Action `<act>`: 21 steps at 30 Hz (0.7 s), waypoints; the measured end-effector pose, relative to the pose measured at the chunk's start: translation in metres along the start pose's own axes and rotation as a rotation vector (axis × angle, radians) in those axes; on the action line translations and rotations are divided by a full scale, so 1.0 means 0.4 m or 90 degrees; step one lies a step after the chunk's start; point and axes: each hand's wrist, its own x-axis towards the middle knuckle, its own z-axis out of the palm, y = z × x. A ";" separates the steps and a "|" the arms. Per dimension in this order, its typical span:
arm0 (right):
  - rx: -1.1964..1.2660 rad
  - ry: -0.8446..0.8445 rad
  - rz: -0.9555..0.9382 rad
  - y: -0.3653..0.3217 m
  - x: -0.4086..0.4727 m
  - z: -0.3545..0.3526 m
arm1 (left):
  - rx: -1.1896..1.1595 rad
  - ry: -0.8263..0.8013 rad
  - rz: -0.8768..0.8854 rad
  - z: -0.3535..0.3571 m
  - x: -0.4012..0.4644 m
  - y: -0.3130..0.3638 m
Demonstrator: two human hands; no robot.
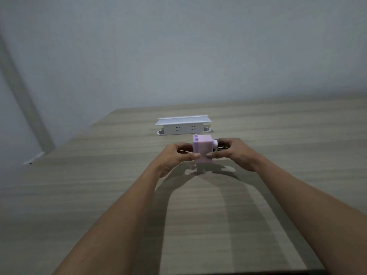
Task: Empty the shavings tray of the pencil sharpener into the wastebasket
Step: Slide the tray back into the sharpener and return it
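Note:
A small lilac pencil sharpener [202, 147] is held just above the wooden table [99, 195], its shadow below it. My left hand [174, 157] grips its left side, thumb on the front lower face. My right hand [232, 153] grips its right side, thumb on the front lower edge, fingers around the white crank end [216, 144]. The shavings tray cannot be told apart from the body. No wastebasket is in view.
A white pop-up power socket box [183, 126] with its lid raised stands on the table just behind the sharpener. A grey wall rises behind. The table's left edge runs diagonally, with floor beyond it at the left.

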 end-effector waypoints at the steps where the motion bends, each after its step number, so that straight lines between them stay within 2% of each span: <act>1: -0.002 0.000 -0.001 -0.002 0.021 -0.006 | 0.002 0.001 0.001 -0.009 0.021 0.000; 21: 0.075 0.021 0.003 0.183 0.439 -0.157 | 0.030 0.011 -0.006 -0.072 0.491 -0.122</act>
